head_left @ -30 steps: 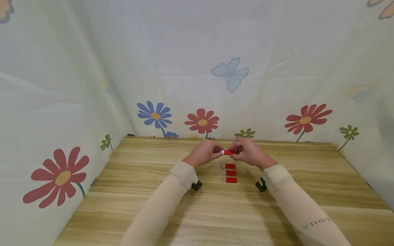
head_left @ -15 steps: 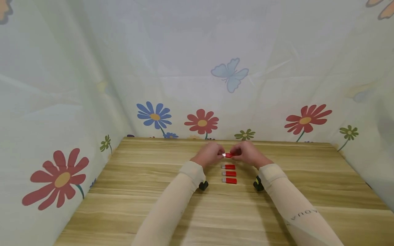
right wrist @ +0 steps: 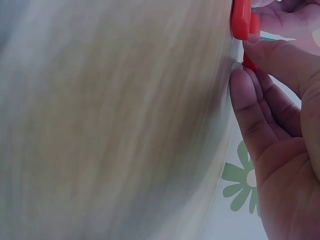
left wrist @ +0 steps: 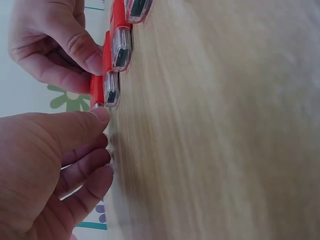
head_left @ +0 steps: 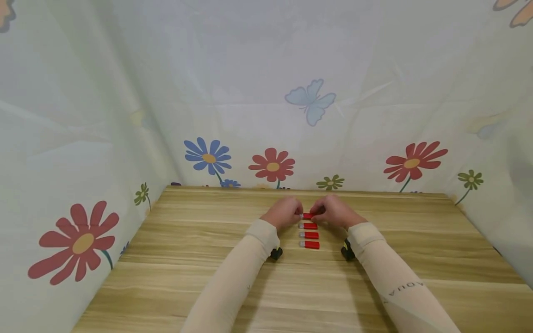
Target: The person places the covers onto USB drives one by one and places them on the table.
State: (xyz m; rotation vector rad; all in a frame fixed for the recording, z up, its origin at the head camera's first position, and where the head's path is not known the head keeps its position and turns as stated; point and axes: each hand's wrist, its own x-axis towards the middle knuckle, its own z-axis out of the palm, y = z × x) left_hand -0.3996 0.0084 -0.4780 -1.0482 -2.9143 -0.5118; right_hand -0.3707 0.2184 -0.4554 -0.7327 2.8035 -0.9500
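Note:
A red USB stick [head_left: 307, 216] with a clear-capped end lies at the far end of a row, close over the wooden table. My right hand [head_left: 336, 212] pinches its red end between thumb and fingers. On the other side, my left hand [head_left: 285, 212] has its thumb and fingertips at the capped end, as the left wrist view shows. Nearer me lie three like it: one red stick [head_left: 310, 226], another stick [head_left: 311, 235] and the nearest stick [head_left: 312, 245], parallel, caps to the left. The left thumb [left wrist: 100, 115] covers part of the held stick's cap.
The wood-grain table [head_left: 208, 259] ends at a pale curtain [head_left: 233, 92] printed with flowers and a butterfly, which also runs along both sides. A black wrist device [head_left: 275, 253] hangs under the left sleeve, another device [head_left: 347, 250] under the right.
Both hands have come down and slightly nearer with the red USB stick, bringing it from above the table to the far end of the row. The other three sticks stay put.

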